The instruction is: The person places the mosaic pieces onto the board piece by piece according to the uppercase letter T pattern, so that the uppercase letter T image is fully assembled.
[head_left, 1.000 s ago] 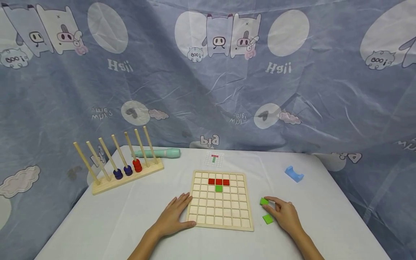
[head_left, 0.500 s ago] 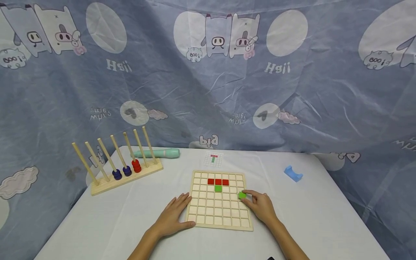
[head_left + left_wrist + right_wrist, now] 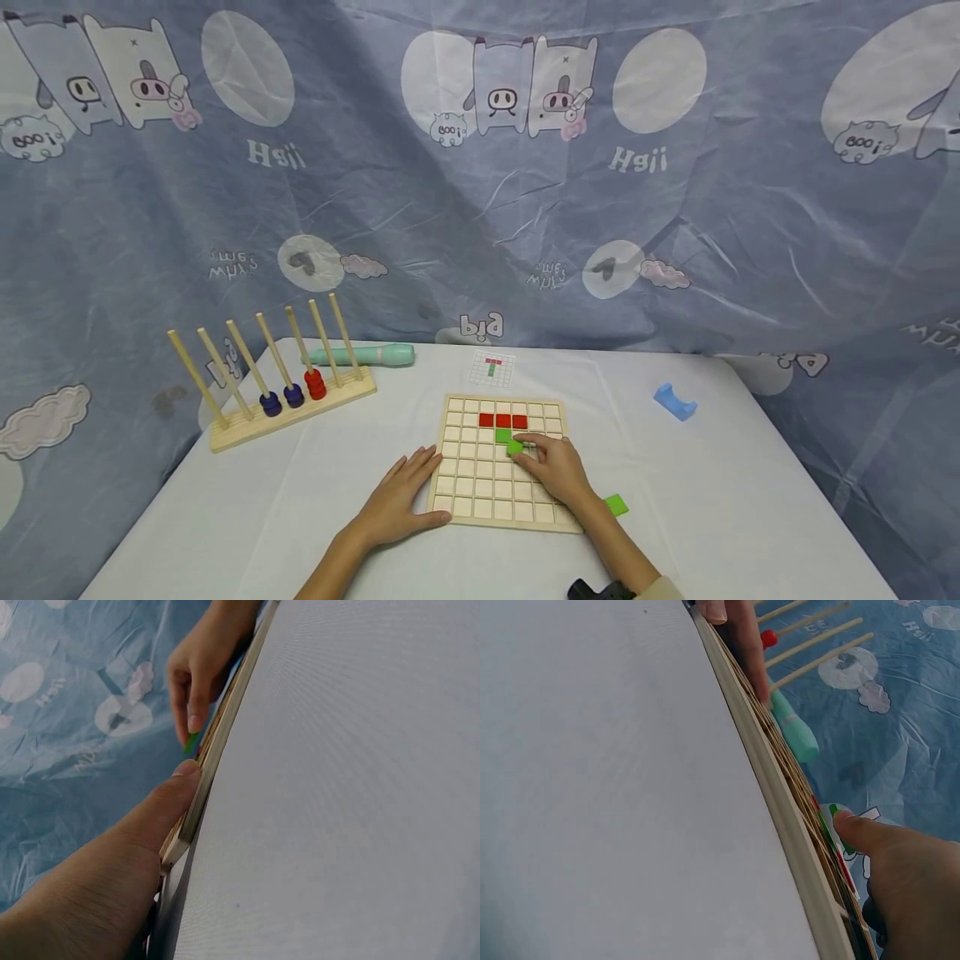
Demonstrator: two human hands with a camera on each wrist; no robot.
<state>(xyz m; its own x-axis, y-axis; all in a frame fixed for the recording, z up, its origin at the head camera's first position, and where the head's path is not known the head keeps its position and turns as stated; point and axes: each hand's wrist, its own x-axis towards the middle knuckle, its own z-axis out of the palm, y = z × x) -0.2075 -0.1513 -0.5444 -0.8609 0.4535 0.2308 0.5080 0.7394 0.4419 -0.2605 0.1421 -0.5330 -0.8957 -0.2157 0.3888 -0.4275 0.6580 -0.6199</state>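
A wooden grid board (image 3: 504, 526) lies flat on the table. A row of red tiles (image 3: 503, 421) sits in its upper cells, with a green tile (image 3: 503, 435) below the middle one. My right hand (image 3: 558, 471) pinches another green tile (image 3: 514, 447) between thumb and fingers, over the cells just below and right of the placed green one. My left hand (image 3: 397, 500) rests at the board's left side with fingers extended, its thumb (image 3: 184, 780) touching the near left corner. A loose green tile (image 3: 617, 505) lies right of the board, partly behind my right forearm.
A wooden peg stand (image 3: 300, 411) with blue and red rings is at the left. Behind it lies a mint-green tube (image 3: 386, 355). A printed grid card (image 3: 492, 368) is beyond the board, and a blue notched block (image 3: 675, 402) sits at the right.
My right hand has carried the green tile leftward from the table onto the board's middle area. The left hand has stayed in place.
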